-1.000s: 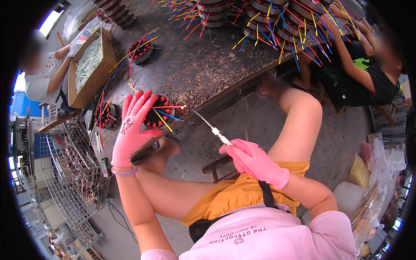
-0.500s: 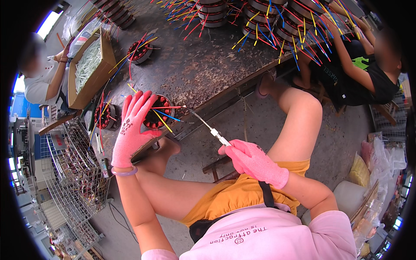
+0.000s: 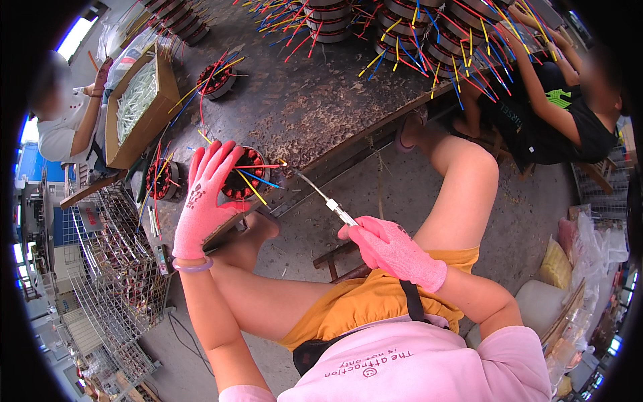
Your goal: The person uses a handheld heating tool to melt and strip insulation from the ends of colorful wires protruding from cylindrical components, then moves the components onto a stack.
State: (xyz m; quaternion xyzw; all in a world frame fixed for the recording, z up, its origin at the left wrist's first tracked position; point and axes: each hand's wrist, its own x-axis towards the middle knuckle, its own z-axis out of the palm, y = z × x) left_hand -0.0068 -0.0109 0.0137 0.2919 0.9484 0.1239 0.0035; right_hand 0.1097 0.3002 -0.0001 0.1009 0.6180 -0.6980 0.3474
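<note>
My left hand, in a pink glove, lies with fingers stretched out along the left side of a motor stator with red windings. Its thumb reaches below the stator; whether it grips the ring cannot be seen. Red, yellow and blue wires stick out of the stator to the right. My right hand, also gloved, is closed round a slim tool with a white section and a bent metal tube. The tube's end points at the tip of the red wire, where a small orange-yellow spot shows.
Two more stators lie nearby on the worn table. Stacked stators with bristling wires stand at the back. A cardboard box of white sleeves is at left, wire racks below it. Co-workers sit on both sides.
The bright spot at the red wire's tip has turned more orange-yellow and spread slightly. Both my hands and the tool have hardly moved. The co-worker's hand at left has shifted slightly.
</note>
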